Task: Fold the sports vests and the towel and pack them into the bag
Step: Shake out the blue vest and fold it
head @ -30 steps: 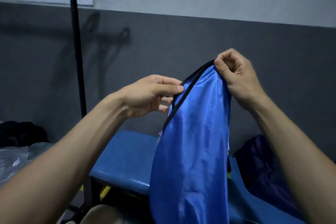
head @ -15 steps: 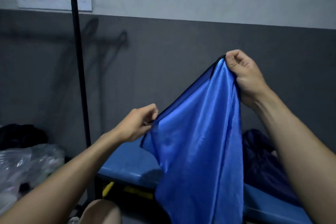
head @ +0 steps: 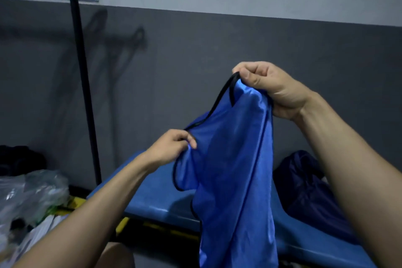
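Grey wall is filling the background, with a blue bench (head: 152,198) running below it and a dark bag (head: 309,191) lying on the bench to the right. Between the two hands, a blue vest (head: 235,169) is hanging in the air in front of the bench. The right hand (head: 272,89) is pinching the top of the vest, thumb and fingers clamped on the black trim of a strap, and is sitting highest. The left hand (head: 171,148) is pinching the trimmed edge lower down and to the left, fingers curled on the cloth. The vest's long axis is running almost straight down from the right hand's grip, its bottom dropping out of view below. The bench is lying just behind and under the hanging cloth, nearer the left hand; the bag is nearer the right arm. Judging from this, the vest is not yet folded, and spreading it needs the left hand to draw level.
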`<state>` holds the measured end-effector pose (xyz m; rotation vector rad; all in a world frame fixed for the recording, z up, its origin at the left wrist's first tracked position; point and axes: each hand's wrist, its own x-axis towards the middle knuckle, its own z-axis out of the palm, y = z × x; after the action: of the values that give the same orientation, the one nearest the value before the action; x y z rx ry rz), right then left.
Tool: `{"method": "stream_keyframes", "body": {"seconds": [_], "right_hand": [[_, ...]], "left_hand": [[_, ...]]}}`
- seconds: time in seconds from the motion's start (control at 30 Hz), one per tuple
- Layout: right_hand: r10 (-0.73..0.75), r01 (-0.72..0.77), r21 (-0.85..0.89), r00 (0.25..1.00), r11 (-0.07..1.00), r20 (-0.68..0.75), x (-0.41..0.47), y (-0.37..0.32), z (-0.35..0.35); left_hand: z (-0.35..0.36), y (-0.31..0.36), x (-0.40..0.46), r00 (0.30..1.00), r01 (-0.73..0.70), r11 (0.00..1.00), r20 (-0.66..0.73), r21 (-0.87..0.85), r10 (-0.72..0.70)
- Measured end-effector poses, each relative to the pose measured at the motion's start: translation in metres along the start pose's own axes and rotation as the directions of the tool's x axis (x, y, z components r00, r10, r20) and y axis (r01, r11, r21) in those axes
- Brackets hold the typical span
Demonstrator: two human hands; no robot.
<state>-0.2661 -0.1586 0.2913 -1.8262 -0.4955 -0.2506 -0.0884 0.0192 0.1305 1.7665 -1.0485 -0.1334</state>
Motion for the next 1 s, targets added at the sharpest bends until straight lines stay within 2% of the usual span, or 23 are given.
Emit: {"method": "stream_keyframes", "body": {"seconds": [0.03,0.1,0.2,0.27,0.3,0.4,0.47,0.57,0.63,0.77,0.87,1.0], "right_hand": [[0.026,-0.026,-0.019,1.0,0.999,-0.003,-0.002,0.003,-0.004],[0.093,-0.092,-0.133,0.996,0.987,-0.003,-0.002,0.011,-0.008],[0.108,-0.115,-0.327,0.993,0.938,-0.041,0.001,0.026,-0.004],[0.098,-0.113,-0.409,0.994,0.905,-0.057,0.001,0.032,0.001],[0.081,-0.107,-0.455,0.994,0.884,-0.076,0.001,0.033,0.002],[-0.014,-0.087,-0.519,0.982,0.851,-0.187,0.0,0.034,0.001],[-0.043,-0.085,-0.512,0.972,0.855,-0.233,-0.001,0.032,-0.002],[-0.02,-0.107,-0.489,0.969,0.866,-0.247,-0.005,0.034,-0.007],[0.02,-0.13,-0.458,0.971,0.88,-0.236,-0.008,0.037,-0.007],[0.054,-0.145,-0.466,0.978,0.873,-0.204,-0.009,0.044,-0.001],[0.062,-0.139,-0.481,0.983,0.866,-0.172,-0.009,0.047,0.003],[0.063,-0.135,-0.477,0.985,0.869,-0.163,-0.01,0.047,0.007]], "left_hand": [[-0.003,-0.003,0.0,1.0,0.022,0.997,-0.004,-0.069,-0.022],[-0.002,0.001,-0.005,0.993,-0.006,0.993,0.12,-0.115,0.02],[0.013,0.014,-0.013,0.903,-0.123,0.992,0.413,-0.018,0.12],[0.021,0.015,-0.015,0.855,-0.191,0.982,0.493,0.009,0.162],[0.022,0.014,-0.015,0.853,-0.21,0.977,0.494,0.027,0.169],[0.023,0.012,-0.019,0.869,-0.24,0.962,0.47,0.132,0.153],[0.025,0.006,-0.023,0.863,-0.217,0.973,0.48,0.079,0.154],[0.023,0.002,-0.028,0.906,-0.13,0.989,0.397,-0.076,0.149],[0.022,0.008,-0.031,0.938,-0.125,0.972,0.296,-0.197,0.18],[0.024,0.041,-0.03,0.974,-0.207,0.891,-0.001,-0.403,0.226],[0.028,0.059,-0.021,0.971,-0.234,0.912,-0.135,-0.336,0.199],[0.031,0.07,-0.014,0.988,-0.146,0.92,-0.008,-0.365,0.154]]}}
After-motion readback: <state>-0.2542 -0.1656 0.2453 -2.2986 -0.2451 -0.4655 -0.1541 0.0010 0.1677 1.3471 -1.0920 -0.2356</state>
